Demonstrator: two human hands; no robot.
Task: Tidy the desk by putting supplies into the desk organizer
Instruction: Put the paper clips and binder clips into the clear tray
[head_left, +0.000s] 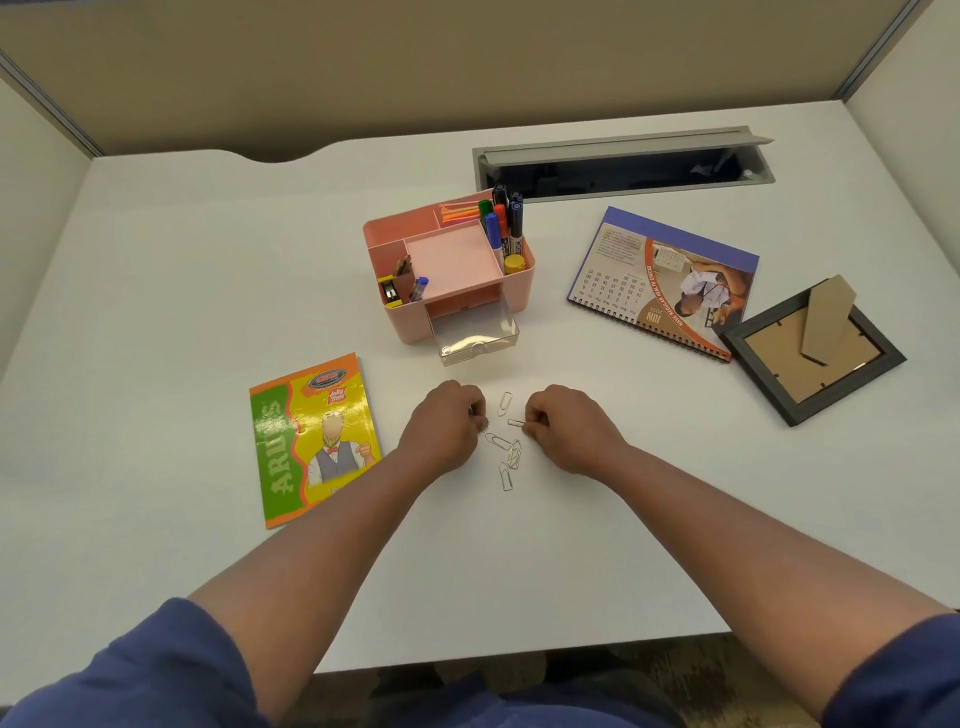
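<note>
Several silver paper clips (506, 452) lie loose on the white desk between my hands. My right hand (563, 428) pinches one paper clip (516, 422) at its end. Fingers curled, my left hand (447, 426) has its fingertips down at the clips on the left; whether it holds one is hidden. Behind them stands the pink desk organizer (519, 291), holding markers (501, 221), a stapler and pens. Its clear drawer (475, 332) is pulled out toward me.
A green and yellow booklet (311, 441) lies left of my left hand. A spiral calendar (665, 280) and a dark picture frame (813, 351), face down, lie at the right. An open grey cable tray (623, 163) sits at the back.
</note>
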